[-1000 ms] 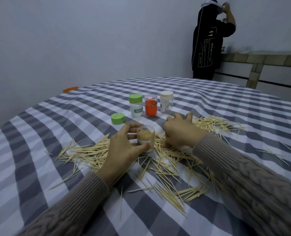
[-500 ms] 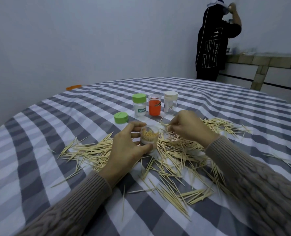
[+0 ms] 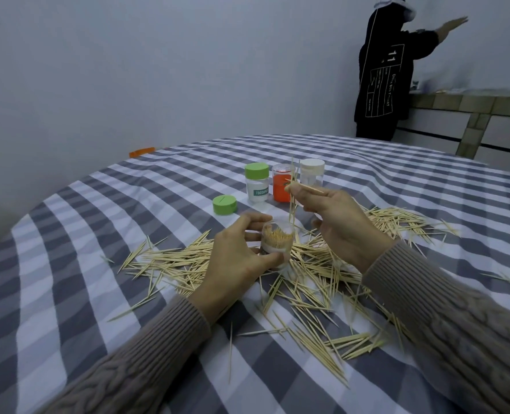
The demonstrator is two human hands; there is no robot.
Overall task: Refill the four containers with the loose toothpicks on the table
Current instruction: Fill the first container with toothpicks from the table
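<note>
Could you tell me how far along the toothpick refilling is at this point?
Early. The left hand steadies an open clear container already packed with toothpicks; the right hand pinches a few toothpicks above it. Its green lid lies off. Three capped containers wait behind, and most loose toothpicks remain scattered.

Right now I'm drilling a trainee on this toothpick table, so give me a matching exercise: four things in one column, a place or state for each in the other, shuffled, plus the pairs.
Things:
1. loose green lid
2. orange jar
3. open jar
4. white-lid jar

Places or states:
A. held by the left hand, partly filled with toothpicks
B. middle of the back row
C. lying on the cloth, left of the row
D. right end of the row, capped

Pairs: 1-C, 2-B, 3-A, 4-D
</note>
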